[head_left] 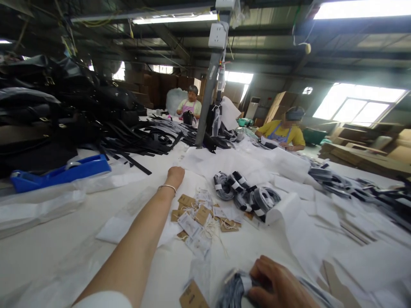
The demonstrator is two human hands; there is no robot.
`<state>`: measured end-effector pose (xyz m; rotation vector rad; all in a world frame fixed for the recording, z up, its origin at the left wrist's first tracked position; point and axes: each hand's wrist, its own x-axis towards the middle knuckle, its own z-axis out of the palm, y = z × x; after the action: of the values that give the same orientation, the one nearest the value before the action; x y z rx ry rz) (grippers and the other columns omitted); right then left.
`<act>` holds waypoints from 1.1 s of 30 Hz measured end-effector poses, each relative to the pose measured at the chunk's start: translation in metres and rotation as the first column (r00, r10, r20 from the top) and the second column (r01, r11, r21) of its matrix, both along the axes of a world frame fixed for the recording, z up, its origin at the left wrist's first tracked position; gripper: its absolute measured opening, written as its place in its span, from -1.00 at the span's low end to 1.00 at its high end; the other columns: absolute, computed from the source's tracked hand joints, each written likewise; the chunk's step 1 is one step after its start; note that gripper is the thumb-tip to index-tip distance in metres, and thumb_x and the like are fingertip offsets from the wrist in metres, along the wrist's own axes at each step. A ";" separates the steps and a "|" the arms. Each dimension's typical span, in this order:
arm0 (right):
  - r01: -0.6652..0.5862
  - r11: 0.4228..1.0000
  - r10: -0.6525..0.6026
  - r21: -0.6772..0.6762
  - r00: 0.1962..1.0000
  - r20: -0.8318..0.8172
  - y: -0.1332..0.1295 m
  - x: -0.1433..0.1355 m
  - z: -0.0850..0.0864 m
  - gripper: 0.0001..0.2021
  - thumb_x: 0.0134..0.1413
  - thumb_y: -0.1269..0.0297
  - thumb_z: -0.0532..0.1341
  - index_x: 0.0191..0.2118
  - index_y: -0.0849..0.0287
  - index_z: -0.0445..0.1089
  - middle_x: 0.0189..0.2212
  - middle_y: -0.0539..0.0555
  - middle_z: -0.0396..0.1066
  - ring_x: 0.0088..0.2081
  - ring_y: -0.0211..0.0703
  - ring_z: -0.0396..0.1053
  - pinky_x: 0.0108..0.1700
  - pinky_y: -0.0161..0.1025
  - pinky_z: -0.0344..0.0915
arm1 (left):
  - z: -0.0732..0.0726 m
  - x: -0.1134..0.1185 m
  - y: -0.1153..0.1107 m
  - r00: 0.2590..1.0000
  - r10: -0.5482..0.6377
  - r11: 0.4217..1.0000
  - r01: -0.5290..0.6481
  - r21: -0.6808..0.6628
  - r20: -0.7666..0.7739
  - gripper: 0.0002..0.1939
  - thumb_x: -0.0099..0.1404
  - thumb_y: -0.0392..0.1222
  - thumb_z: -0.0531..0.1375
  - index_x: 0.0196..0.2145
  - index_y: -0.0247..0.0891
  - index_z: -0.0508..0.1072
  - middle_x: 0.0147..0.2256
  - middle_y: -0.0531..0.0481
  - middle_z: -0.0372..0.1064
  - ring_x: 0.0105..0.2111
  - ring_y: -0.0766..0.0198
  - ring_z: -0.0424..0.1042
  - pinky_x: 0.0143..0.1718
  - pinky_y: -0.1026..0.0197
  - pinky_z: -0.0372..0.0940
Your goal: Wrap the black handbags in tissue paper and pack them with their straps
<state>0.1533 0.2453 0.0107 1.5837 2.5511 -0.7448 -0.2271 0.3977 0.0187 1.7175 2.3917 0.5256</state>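
Note:
My left hand (176,176) reaches far forward over the white tabletop, its fingers curled closed beside thin white paper (192,182). Whatever it may hold is hidden by the fist. At the bottom, my right hand (279,280) is closed on the near coiled strap (233,288), grey and black with a white band around it. Between the arms lies a loose heap of brown card tags (203,214) with white strings and small clear packets. One more brown tag (193,296) rests left of the near coil. Several banded strap coils (263,201) sit beyond my right hand.
A blue tape dispenser (64,171) stands at the left, before a pile of black bags (64,102) and loose black straps (154,137). A metal post (208,94) rises mid-table. White sheets (369,265) cover the right side. Two co-workers (284,132) sit across the table.

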 end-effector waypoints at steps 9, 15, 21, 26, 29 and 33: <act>0.010 0.996 -0.004 0.083 0.997 -0.072 -0.002 0.002 -0.006 -0.93 -0.07 0.30 0.26 -0.38 0.13 0.41 -0.36 0.03 0.44 -0.31 -0.15 0.36 -0.28 -0.26 0.13 | 0.022 -0.012 -0.033 0.919 0.097 0.986 -0.141 0.087 0.381 -0.66 0.36 -0.04 0.19 -0.01 -0.30 0.40 -0.05 -0.13 0.39 -0.11 0.15 0.44 -0.10 0.00 0.40; -0.014 0.988 0.023 0.151 0.998 -0.054 -0.015 -0.003 0.015 -0.69 0.02 0.28 0.29 -0.07 0.20 0.47 -0.15 0.18 0.48 -0.09 0.02 0.40 -0.04 -0.15 0.22 | 0.041 0.060 -0.113 0.670 -0.237 0.971 0.132 0.201 0.704 -0.66 0.31 -0.08 0.12 -0.03 -0.29 0.43 -0.30 -0.03 0.45 -0.42 0.39 0.42 -0.33 0.31 0.35; 0.092 0.988 -0.018 0.120 0.861 -0.508 -0.034 0.010 0.049 -0.29 -0.04 0.15 0.39 0.25 0.12 0.22 -0.06 0.16 0.45 -0.09 -0.03 0.42 -0.01 -0.07 0.32 | 0.034 0.160 -0.203 0.029 -0.229 0.880 0.433 0.194 0.973 -0.44 0.11 -0.05 0.35 0.01 -0.30 0.33 -0.45 0.06 0.38 -0.64 0.50 0.23 -0.64 0.44 0.09; -0.163 0.982 0.021 -0.098 0.604 -0.797 -0.063 0.017 0.073 -0.63 0.03 -0.05 0.33 -0.14 0.09 0.53 -0.32 0.03 0.52 -0.25 -0.11 0.48 -0.15 -0.17 0.40 | 0.033 0.200 -0.224 -0.041 -0.173 0.798 0.579 0.165 0.984 -0.47 0.13 -0.03 0.33 -0.01 -0.31 0.32 -0.52 0.13 0.32 -0.67 0.51 0.16 -0.66 0.44 0.05; 0.003 0.997 0.059 0.082 0.670 -0.740 -0.072 0.022 0.075 -0.75 0.07 0.00 0.32 -0.33 0.06 0.57 -0.35 0.03 0.53 -0.26 -0.11 0.48 -0.15 -0.19 0.40 | 0.030 0.204 -0.222 0.314 -0.383 0.831 0.527 0.176 0.869 -0.56 0.24 0.00 0.19 0.00 -0.29 0.33 -0.39 0.00 0.41 -0.52 0.35 0.35 -0.50 0.30 0.27; 0.164 0.946 0.072 0.280 0.737 -0.672 -0.073 0.027 0.059 -0.87 0.09 0.17 0.31 -0.37 0.08 0.56 -0.37 0.04 0.53 -0.31 -0.13 0.46 -0.19 -0.22 0.38 | 0.010 0.200 -0.216 0.786 -0.530 0.848 0.499 0.179 0.318 -0.55 0.14 -0.15 0.24 0.01 -0.25 0.39 0.03 -0.17 0.40 0.03 0.05 0.36 0.08 0.07 0.24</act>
<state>0.1807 0.1723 0.0699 1.7014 3.3074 -1.1389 -0.0275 0.1816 0.0291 1.9973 1.5773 0.7737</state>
